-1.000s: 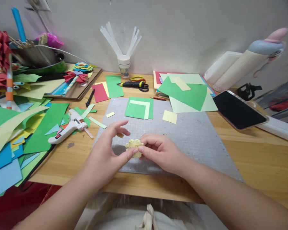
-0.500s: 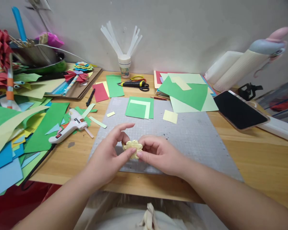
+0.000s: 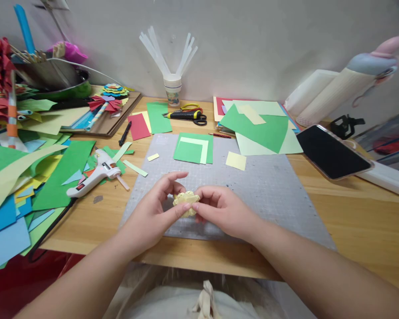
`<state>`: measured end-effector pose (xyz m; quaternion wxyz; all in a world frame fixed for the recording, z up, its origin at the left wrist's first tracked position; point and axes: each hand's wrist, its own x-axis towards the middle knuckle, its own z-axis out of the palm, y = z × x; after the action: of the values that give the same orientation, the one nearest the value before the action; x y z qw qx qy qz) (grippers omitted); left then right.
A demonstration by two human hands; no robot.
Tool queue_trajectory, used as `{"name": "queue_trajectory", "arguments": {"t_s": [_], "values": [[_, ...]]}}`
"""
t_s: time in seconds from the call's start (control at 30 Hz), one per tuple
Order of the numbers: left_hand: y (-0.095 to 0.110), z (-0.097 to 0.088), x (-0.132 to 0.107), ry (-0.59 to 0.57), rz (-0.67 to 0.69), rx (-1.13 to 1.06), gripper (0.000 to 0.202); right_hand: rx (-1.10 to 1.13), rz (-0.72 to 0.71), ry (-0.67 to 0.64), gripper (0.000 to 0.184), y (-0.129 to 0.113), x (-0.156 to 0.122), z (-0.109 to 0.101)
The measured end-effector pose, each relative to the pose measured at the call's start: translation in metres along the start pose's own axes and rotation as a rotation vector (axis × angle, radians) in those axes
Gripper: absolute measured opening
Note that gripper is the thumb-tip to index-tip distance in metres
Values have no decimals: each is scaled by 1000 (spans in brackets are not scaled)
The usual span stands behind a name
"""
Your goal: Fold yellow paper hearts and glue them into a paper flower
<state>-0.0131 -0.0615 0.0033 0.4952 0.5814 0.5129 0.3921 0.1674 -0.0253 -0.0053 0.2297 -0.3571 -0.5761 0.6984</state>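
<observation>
A small pale yellow paper flower (image 3: 186,199) with crinkled, layered edges is held between both hands above the grey cutting mat (image 3: 269,199). My left hand (image 3: 159,204) pinches its left side with the thumb across the front, while the index finger arches free above. On the other side, my right hand (image 3: 222,208) grips the flower's edge between thumb and curled fingers. Parts of the flower are hidden by the fingers. Beyond the hands, green paper squares (image 3: 188,152) lie on the mat, with a pale yellow square (image 3: 236,161) to their right.
A white glue gun (image 3: 98,175) lies left of the mat beside heaped paper scraps (image 3: 53,181). Scissors (image 3: 201,119), a utility knife (image 3: 182,115) and a paper cup (image 3: 173,91) of white sticks stand or lie behind. A phone (image 3: 334,151) leans at the right.
The yellow flower has turned slightly in my fingers and shifted a little up and right. Both hands keep their hold on it.
</observation>
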Motion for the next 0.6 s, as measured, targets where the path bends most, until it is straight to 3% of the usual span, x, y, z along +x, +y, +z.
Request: {"name": "queue_trajectory", "arguments": {"t_s": [0.1, 0.23, 0.33, 0.47, 0.6], "values": [[-1, -1, -1, 19, 34, 83, 57, 49, 59, 25, 7, -1, 2, -1], [-2, 0, -6, 138, 203, 270, 67, 87, 60, 60, 9, -3, 3, -2], [-1, -1, -8, 246, 262, 214, 57, 91, 61, 71, 9, -5, 3, -2], [2, -7, -3, 374, 34, -314, 24, 76, 75, 123, 11, -6, 4, -6], [8, -13, 6, 366, -297, -746, 20, -220, 123, 202, 10, -2, 9, -19]]}}
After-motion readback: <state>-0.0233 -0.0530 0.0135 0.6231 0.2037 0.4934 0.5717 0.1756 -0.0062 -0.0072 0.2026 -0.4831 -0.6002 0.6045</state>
